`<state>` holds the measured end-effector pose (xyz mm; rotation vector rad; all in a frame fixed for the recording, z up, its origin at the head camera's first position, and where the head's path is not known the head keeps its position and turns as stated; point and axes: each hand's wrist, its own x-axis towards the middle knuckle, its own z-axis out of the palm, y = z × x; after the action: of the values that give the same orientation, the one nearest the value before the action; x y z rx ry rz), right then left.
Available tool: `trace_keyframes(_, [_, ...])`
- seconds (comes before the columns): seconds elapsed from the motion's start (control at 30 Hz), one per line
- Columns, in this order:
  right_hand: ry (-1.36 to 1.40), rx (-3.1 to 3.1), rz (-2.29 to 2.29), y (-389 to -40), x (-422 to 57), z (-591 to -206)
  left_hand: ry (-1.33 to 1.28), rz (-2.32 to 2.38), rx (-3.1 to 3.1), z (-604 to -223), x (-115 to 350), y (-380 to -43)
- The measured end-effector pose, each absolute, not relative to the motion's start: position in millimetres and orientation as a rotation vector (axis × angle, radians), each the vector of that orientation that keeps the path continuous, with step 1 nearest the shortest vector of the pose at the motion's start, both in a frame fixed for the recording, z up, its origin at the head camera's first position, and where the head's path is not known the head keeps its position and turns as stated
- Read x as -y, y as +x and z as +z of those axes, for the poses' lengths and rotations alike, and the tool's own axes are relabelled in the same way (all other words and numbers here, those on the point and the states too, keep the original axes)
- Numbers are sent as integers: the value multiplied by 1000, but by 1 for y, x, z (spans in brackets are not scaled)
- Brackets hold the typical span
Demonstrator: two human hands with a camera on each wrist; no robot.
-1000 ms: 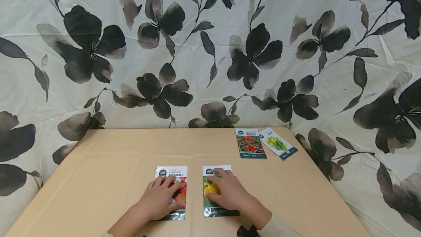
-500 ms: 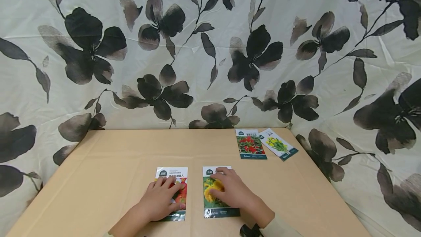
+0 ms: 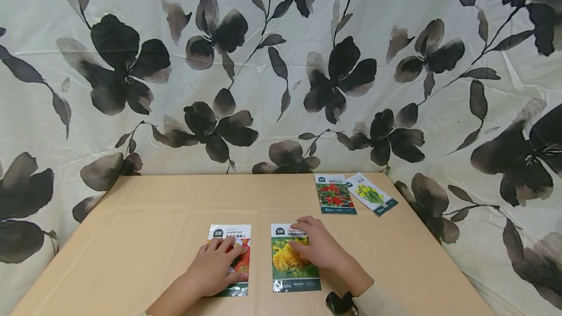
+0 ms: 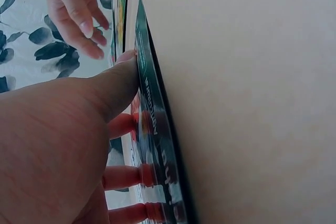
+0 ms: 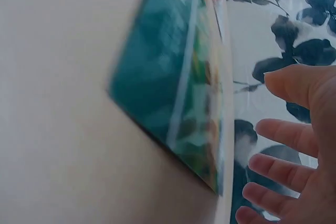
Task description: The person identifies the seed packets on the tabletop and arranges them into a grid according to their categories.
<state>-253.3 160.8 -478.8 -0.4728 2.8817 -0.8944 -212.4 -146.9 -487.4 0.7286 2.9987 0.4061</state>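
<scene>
My left hand (image 3: 215,267) rests on a seed packet with red flowers (image 3: 244,261), fingers spread across its picture. In the left wrist view its thumb and fingertips touch the face of that packet (image 4: 148,77). Beside it on the right lies a seed packet with yellow flowers (image 3: 285,261), flat on the table. Over this packet's right side hovers my right hand (image 3: 324,246), holding nothing. The right wrist view has the fingers (image 5: 286,135) loosely extended and apart from the packet's surface (image 5: 157,61).
Two more seed packets lie at the table's back right: one with red flowers (image 3: 335,195), another with yellow blooms (image 3: 371,193) slightly tilted beside it. A floral cloth (image 3: 281,87) hangs behind the tan table (image 3: 131,247). A dark watch (image 3: 340,302) is at the right wrist.
My right hand has lifted off the yellow-flower packet and shifted right, uncovering more of its picture. The left hand stays on the red-flower packet. The head view has tilted slightly.
</scene>
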Motion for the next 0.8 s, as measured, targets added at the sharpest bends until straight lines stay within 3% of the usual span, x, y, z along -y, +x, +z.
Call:
trace_keyframes(0.5, [-320, -2994, -1059, -281, -190, -467, 749, 412, -3004, -489, 148, -213])
trace_keyframes(0.8, [-368, -3156, -1092, -308, -210, -470, 743, 416, -3001, -489, 147, -213])
